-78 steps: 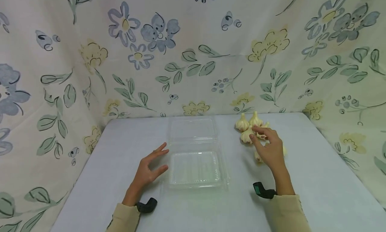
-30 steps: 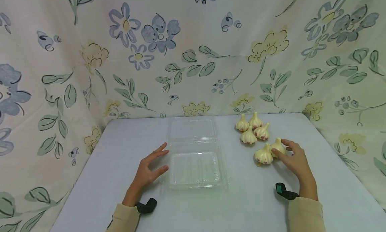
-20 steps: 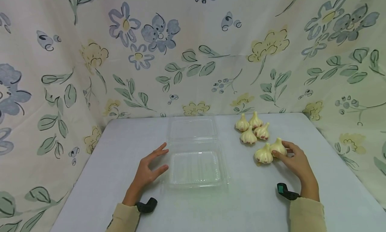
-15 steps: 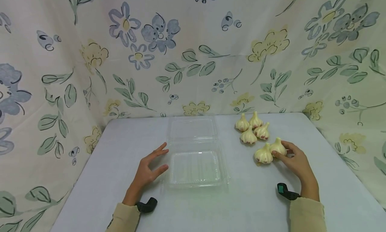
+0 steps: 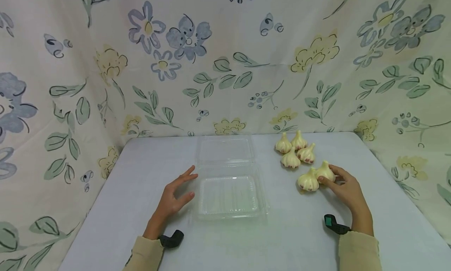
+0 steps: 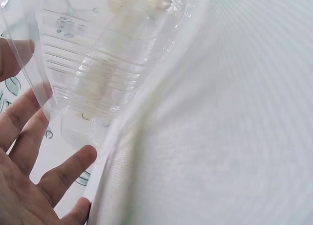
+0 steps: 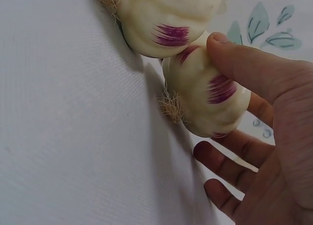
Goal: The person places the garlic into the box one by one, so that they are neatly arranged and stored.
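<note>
My right hand (image 5: 347,186) holds a garlic bulb (image 5: 325,172) between thumb and fingers, at the right of the table. That bulb touches a second garlic bulb (image 5: 308,180) on its left; the right wrist view shows purple streaks and a tuft of roots on the held bulb (image 7: 205,90). My left hand (image 5: 172,198) rests beside the left edge of a clear plastic clamshell container (image 5: 229,196), fingers spread and holding nothing. In the left wrist view some fingertips (image 6: 41,95) lie close to the container's wall; whether they touch it, I cannot tell.
Several more garlic bulbs (image 5: 290,158) stand in a cluster at the back right. The container's lid (image 5: 224,150) lies folded back toward the rear edge of the white table (image 5: 225,247). A flowered cloth (image 5: 211,59) hangs behind and at both sides.
My right hand has moved right and nearer from the rear cluster to the front bulbs. Its fingers have closed on the right one, which shifted slightly left. My left hand stays almost still.
</note>
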Motion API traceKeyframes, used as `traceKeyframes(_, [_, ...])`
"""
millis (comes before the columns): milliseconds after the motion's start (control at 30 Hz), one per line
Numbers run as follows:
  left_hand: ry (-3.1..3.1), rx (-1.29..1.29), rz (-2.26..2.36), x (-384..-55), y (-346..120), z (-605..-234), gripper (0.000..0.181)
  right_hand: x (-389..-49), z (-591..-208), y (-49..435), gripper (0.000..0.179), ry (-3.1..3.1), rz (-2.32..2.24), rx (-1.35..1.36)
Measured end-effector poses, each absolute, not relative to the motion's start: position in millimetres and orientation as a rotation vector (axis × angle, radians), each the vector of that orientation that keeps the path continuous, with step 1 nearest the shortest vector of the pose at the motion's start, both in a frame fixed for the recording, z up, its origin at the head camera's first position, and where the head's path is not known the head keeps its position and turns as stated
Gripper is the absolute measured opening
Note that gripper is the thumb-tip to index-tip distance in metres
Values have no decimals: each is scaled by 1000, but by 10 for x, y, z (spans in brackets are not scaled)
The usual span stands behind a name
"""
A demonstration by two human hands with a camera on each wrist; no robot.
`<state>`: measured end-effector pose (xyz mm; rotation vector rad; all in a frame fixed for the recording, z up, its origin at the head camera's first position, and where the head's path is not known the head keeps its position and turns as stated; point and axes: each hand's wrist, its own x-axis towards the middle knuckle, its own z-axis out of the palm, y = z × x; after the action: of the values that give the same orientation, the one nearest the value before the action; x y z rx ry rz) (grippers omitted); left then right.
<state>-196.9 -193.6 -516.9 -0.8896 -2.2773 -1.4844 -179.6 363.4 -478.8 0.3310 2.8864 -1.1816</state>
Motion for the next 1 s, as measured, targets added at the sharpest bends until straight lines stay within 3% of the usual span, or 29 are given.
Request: traceKeyframes(1000, [-2318,-854,-1476,-1963,-1928,-5158,51,-1788,-4569,3543,80,2987,-1237,316])
